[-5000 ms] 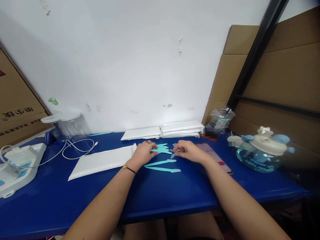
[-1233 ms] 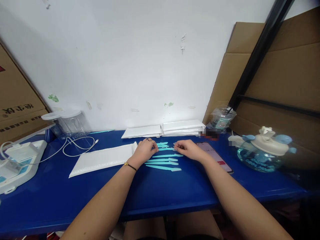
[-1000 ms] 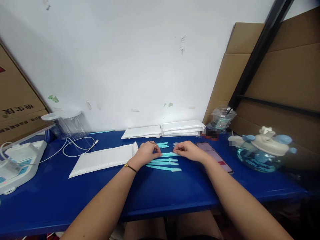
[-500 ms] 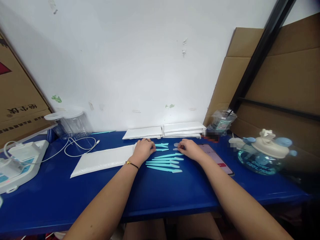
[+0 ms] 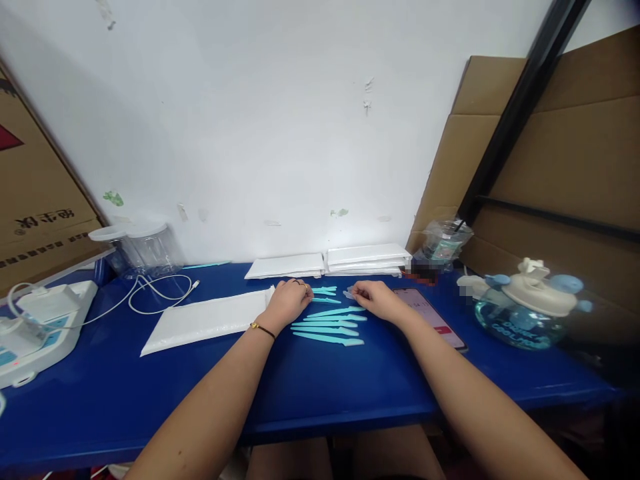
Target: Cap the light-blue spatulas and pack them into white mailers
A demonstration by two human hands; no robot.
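My left hand (image 5: pixel 291 300) rests at the middle of the table with its fingers closed over turquoise eyebrow razors (image 5: pixel 324 291), whose heads stick out to the right. Opposite it, my right hand (image 5: pixel 374 299) pinches small clear plastic caps (image 5: pixel 349 293) between thumb and fingers. Several more loose razors (image 5: pixel 330 329) lie fanned out just below the hands, heads to the right. A white padded mailer (image 5: pixel 210 320) lies flat beside my left hand, its right end partly behind that hand.
White mailers (image 5: pixel 367 255) are stacked along the wall. A phone (image 5: pixel 435 319) lies under my right forearm on the blue table (image 5: pixel 340 393). To the right stands a water bottle (image 5: pixel 525 313); to the left are a power strip (image 5: pixel 75 313), a white cable (image 5: pixel 150 312) and clear jars (image 5: pixel 150 250).
My right hand, with the clear caps, has shifted slightly left toward the left hand. The left hand and the loose razors stay nearly where they were.
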